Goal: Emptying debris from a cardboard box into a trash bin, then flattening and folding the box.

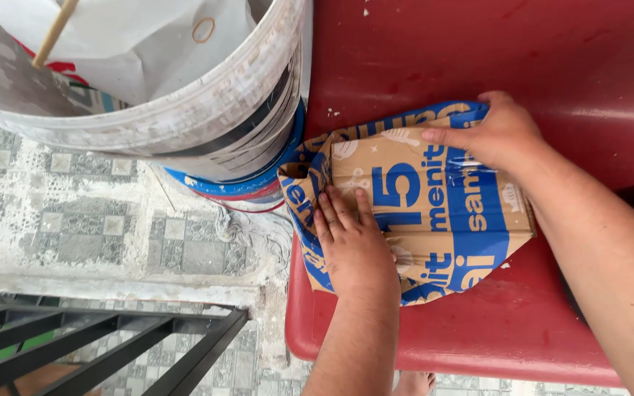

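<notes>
Both hands lie flat, fingers spread, on a brown and blue paper sack (420, 213) that rests on a red desk (493, 330). Its left hand (350, 242) presses the sack's gathered, crumpled end near the desk's edge, while the right hand (497, 136) holds down the far edge. Most of the sack looks smoothed flat already; the bunched end by the left hand is not yet pressed down. Just beside the desk stands a white bucket (207, 110) on the tiled floor (75, 227).
</notes>
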